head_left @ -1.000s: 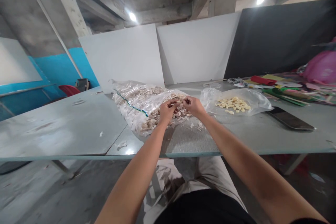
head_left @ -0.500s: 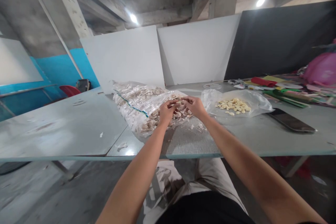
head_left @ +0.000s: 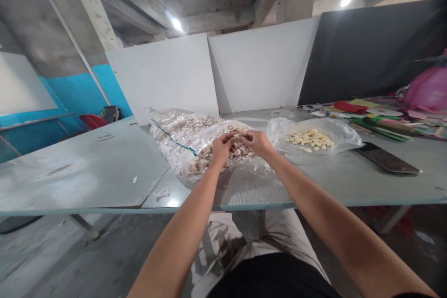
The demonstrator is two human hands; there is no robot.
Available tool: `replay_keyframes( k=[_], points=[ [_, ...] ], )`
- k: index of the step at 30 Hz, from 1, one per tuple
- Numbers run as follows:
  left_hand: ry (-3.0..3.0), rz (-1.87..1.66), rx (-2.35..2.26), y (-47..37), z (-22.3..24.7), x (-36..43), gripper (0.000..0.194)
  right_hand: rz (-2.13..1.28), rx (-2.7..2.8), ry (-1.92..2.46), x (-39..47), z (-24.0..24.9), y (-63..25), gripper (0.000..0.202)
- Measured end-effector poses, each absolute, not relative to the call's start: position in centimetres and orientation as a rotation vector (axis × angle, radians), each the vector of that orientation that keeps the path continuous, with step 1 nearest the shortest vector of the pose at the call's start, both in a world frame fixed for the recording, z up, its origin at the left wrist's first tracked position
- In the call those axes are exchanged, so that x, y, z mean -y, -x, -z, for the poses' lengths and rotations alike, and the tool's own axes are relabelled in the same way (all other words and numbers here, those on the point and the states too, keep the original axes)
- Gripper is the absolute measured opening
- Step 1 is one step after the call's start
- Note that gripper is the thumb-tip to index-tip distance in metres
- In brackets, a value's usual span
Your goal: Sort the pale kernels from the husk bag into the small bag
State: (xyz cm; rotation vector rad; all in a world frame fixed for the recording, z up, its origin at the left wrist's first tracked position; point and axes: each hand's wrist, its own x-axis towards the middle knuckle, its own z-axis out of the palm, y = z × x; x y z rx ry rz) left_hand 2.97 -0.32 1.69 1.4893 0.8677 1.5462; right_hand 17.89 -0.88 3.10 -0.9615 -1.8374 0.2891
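My left hand (head_left: 223, 145) and my right hand (head_left: 258, 142) meet over a clear plastic bag (head_left: 178, 142), fingertips pinched together. Between them is a small pale garlic clove (head_left: 237, 134), mostly covered by the fingers. Beneath the hands lies a heap of garlic cloves and papery skins (head_left: 240, 152), partly hidden by my left hand. The bag is spread out and has a blue-green strip across it. To the right, peeled garlic cloves (head_left: 310, 139) rest on a second clear plastic bag (head_left: 344, 136).
A dark phone (head_left: 387, 158) lies right of the peeled cloves. Coloured paper scraps (head_left: 384, 125) and a pink bag (head_left: 428, 88) crowd the far right. White boards (head_left: 258, 65) stand behind the grey table (head_left: 104, 167). Bits of skin are scattered near the front edge.
The fingers of my right hand have curled in and shifted slightly at the pinch. My left hand stays almost in place, and the bags have not moved.
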Motion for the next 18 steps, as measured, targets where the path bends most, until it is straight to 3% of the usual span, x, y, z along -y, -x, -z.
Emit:
replay_keyframes(
  k=[13,18],
  points=[
    [-1.317,-1.467,-0.767,-3.44,-2.02,0.98,0.044,-0.27,1.782,1.031,0.69,-2.89,-18.1,0.029],
    [-1.331,-1.471,-0.776,-3.42,-2.02,0.97,0.042,-0.322,1.7,0.955,0.34,-2.76,-18.36,0.021]
  ],
)
